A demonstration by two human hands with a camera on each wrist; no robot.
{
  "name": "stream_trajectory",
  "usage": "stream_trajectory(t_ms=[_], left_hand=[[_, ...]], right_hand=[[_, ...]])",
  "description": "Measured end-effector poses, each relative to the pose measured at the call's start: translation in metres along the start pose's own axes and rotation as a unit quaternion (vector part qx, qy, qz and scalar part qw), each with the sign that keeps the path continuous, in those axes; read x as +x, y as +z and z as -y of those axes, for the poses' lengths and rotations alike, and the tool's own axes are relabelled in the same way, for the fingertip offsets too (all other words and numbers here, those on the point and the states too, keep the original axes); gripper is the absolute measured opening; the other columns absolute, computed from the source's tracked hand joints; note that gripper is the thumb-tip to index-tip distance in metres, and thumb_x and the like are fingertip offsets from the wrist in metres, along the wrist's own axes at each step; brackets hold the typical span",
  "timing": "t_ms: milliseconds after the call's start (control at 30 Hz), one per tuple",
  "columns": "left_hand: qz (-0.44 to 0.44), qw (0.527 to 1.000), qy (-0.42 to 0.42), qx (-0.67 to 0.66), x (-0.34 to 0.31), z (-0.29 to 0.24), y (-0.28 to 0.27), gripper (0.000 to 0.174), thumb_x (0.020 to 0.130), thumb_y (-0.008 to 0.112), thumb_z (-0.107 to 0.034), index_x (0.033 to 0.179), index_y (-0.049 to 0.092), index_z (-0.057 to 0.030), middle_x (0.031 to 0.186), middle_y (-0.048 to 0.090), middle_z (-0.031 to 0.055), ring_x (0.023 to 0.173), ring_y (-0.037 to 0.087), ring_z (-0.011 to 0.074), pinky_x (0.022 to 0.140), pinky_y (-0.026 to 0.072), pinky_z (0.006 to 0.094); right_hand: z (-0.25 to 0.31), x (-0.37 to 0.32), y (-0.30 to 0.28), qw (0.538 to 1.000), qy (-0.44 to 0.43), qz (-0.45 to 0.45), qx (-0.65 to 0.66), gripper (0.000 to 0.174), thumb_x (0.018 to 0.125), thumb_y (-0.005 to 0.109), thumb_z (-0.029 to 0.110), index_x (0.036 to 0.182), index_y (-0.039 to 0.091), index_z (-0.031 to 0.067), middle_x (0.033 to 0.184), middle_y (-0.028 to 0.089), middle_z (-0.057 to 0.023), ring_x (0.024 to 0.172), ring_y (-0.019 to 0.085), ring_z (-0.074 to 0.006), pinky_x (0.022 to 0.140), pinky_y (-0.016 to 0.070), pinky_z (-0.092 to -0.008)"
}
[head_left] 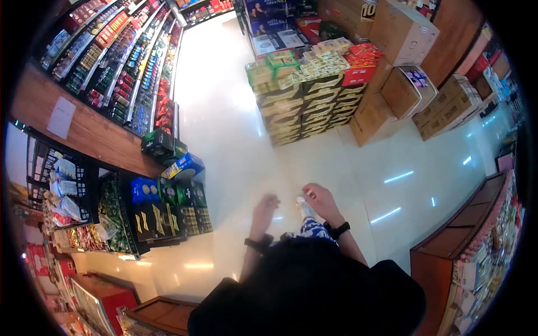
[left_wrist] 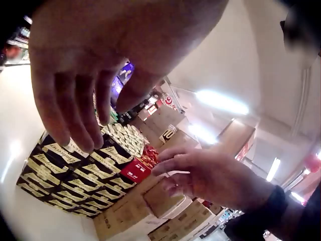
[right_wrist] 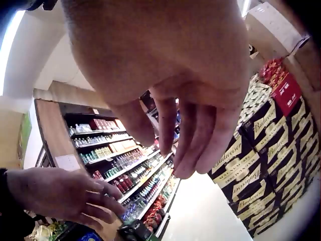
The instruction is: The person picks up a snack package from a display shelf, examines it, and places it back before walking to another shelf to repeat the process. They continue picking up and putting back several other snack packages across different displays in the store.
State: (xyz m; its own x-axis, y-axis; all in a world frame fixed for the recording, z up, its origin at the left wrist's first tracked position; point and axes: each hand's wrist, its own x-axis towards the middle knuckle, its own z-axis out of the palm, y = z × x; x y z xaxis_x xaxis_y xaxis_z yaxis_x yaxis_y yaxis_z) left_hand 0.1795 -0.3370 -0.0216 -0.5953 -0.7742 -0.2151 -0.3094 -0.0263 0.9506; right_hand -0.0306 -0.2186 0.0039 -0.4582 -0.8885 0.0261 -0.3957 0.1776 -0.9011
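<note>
Both hands hang in front of the body over the pale floor [head_left: 224, 151], holding nothing. My left hand [head_left: 264, 215] has its fingers loosely bent in the head view; the left wrist view shows them hanging down and slightly spread. To its right is my right hand [head_left: 324, 203], apart from the left, with relaxed fingers that droop in the right wrist view. Each wrist wears a black band [head_left: 337, 228]. A stack of black and gold Budweiser cartons [right_wrist: 253, 168] stands ahead, with packets [head_left: 322, 66] heaped on top. Neither hand touches anything.
Shelves of bottles and cans [head_left: 117, 73] run along the left. Closer on that side stand drink packs [head_left: 168, 215] and a wooden counter [head_left: 84, 120]. Cardboard boxes [head_left: 372, 120] are stacked right of the cartons. A brown display cabinet [head_left: 448, 241] stands at the lower right.
</note>
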Motion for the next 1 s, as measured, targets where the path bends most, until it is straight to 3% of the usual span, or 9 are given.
stream_trajectory(t_ms=[67, 167, 267, 467, 633, 767, 867, 1000], left_hand=[[-0.015, 1.0, -0.01, 0.005, 0.021, -0.024, 0.004, 0.02, 0.098, 0.056, -0.012, 0.116, 0.061, -0.0052, 0.104, 0.071, 0.007, 0.092, 0.067, 0.016, 0.08, 0.0516, 0.0301], [-0.059, 0.996, 0.064, 0.008, 0.061, -0.04, 0.008, 0.021, 0.098, 0.057, -0.012, 0.117, 0.061, -0.0059, 0.104, 0.071, 0.0075, 0.095, 0.067, 0.0165, 0.081, 0.0521, 0.0311], [-0.117, 0.987, 0.061, 0.089, 0.094, -0.051, 0.008, 0.022, 0.097, 0.058, -0.012, 0.118, 0.061, -0.0064, 0.106, 0.071, 0.0078, 0.098, 0.066, 0.0182, 0.082, 0.0522, 0.0311], [-0.208, 0.962, 0.038, 0.174, 0.146, -0.015, -0.011, 0.027, 0.093, 0.063, -0.014, 0.119, 0.061, -0.0073, 0.115, 0.066, 0.0087, 0.102, 0.066, 0.023, 0.085, 0.0518, 0.0331], [-0.237, 0.956, 0.03, 0.169, 0.178, 0.006, -0.045, 0.027, 0.092, 0.064, -0.013, 0.118, 0.061, -0.007, 0.117, 0.065, 0.0093, 0.103, 0.066, 0.0238, 0.086, 0.0519, 0.0344], [-0.242, 0.962, 0.026, 0.122, 0.21, 0.012, -0.076, 0.027, 0.091, 0.064, -0.016, 0.116, 0.064, -0.0087, 0.116, 0.066, 0.0116, 0.106, 0.065, 0.0285, 0.092, 0.0513, 0.039], [-0.216, 0.966, 0.013, 0.141, 0.248, 0.028, -0.105, 0.028, 0.091, 0.063, -0.016, 0.118, 0.064, -0.0096, 0.116, 0.066, 0.0107, 0.105, 0.065, 0.0267, 0.091, 0.0515, 0.0379], [-0.158, 0.982, 0.025, 0.104, 0.288, 0.004, -0.137, 0.028, 0.092, 0.061, -0.017, 0.119, 0.063, -0.0091, 0.114, 0.067, 0.0106, 0.102, 0.066, 0.0247, 0.089, 0.0521, 0.0369]], right_hand=[[0.002, 0.03, -0.012, 0.999, -0.021, -0.006, 0.03, 0.02, 0.089, 0.066, 0.009, 0.108, 0.064, 0.0059, 0.097, 0.069, -0.0085, 0.078, 0.066, -0.0204, 0.07, 0.0535, -0.031], [-0.005, 0.086, -0.019, 1.0, -0.016, 0.019, -0.013, 0.02, 0.088, 0.065, 0.007, 0.108, 0.063, 0.0062, 0.1, 0.067, -0.0088, 0.079, 0.067, -0.0226, 0.07, 0.0538, -0.0327], [-0.01, 0.135, -0.015, 0.998, -0.048, 0.034, -0.038, 0.023, 0.084, 0.064, 0.011, 0.107, 0.062, 0.0079, 0.102, 0.064, -0.0098, 0.084, 0.065, -0.028, 0.076, 0.0531, -0.0392], [-0.012, 0.216, 0.012, 0.984, -0.123, 0.038, -0.12, 0.031, 0.083, 0.064, 0.01, 0.113, 0.058, 0.0096, 0.118, 0.058, -0.0095, 0.101, 0.062, -0.0322, 0.084, 0.0515, -0.0422], [-0.009, 0.266, 0.048, 0.982, -0.128, 0.053, -0.128, 0.031, 0.083, 0.065, 0.009, 0.113, 0.057, 0.009, 0.121, 0.056, -0.0117, 0.108, 0.059, -0.0352, 0.088, 0.0501, -0.0448], [-0.01, 0.305, 0.081, 0.981, -0.126, 0.064, -0.129, 0.032, 0.082, 0.065, 0.01, 0.113, 0.056, 0.0083, 0.121, 0.056, -0.0134, 0.11, 0.058, -0.0368, 0.088, 0.0499, -0.0457], [-0.003, 0.335, 0.099, 0.981, -0.095, 0.056, -0.161, 0.033, 0.082, 0.066, 0.01, 0.114, 0.056, 0.0083, 0.121, 0.055, -0.0145, 0.11, 0.058, -0.038, 0.089, 0.0497, -0.0461], [0.014, 0.363, 0.106, 0.985, -0.061, 0.038, -0.159, 0.036, 0.082, 0.065, 0.012, 0.117, 0.056, 0.0093, 0.123, 0.055, -0.0154, 0.111, 0.057, -0.0386, 0.092, 0.0494, -0.0458]])
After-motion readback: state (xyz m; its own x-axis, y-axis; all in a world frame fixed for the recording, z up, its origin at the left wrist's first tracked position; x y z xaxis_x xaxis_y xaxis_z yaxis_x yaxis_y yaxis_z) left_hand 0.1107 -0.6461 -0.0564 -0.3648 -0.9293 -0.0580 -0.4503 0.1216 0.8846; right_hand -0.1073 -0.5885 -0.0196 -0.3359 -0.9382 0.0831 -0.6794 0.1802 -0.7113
